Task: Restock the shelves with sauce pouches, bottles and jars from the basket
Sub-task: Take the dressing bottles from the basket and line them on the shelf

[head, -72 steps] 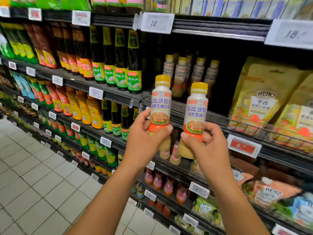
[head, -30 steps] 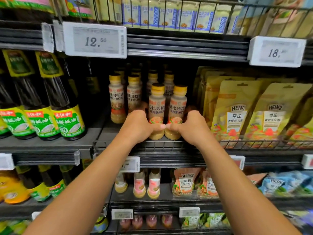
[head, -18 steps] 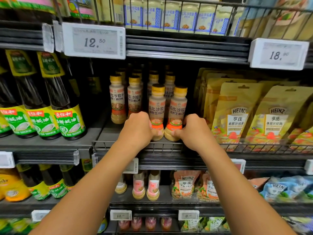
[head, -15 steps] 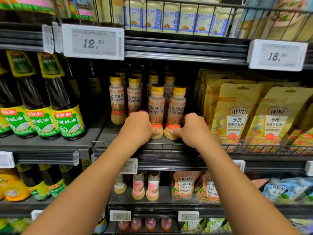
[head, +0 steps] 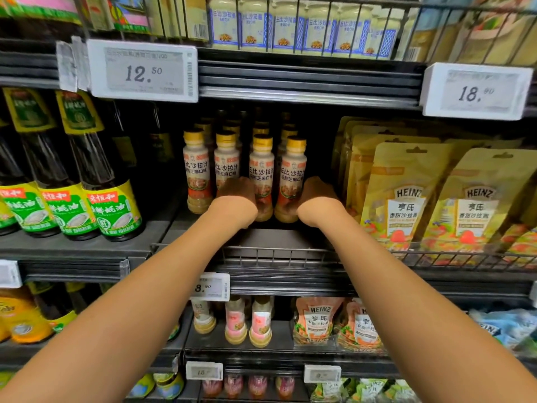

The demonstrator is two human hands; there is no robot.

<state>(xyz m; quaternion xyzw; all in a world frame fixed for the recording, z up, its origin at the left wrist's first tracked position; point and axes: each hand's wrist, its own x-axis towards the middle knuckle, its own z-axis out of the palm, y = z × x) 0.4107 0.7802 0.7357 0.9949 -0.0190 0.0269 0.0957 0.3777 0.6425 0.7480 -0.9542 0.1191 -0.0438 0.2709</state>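
My left hand (head: 236, 196) wraps the lower body of the left bottle (head: 261, 173), and my right hand (head: 318, 196) wraps the right bottle (head: 293, 173). The fingers of each hand curl round near the base, though shadow hides their tips. Both bottles stand upright on the shelf (head: 276, 237), side by side, well behind the wire rail (head: 276, 253) and just right of a neighbouring bottle (head: 197, 170). To do this well, I judge I should slide them straight back with bases flat and labels facing out until they meet the row behind. I must not nudge the Heinz pouches (head: 406, 199) beside my right wrist. Then I should let go one hand at a time, so neither bottle tips.
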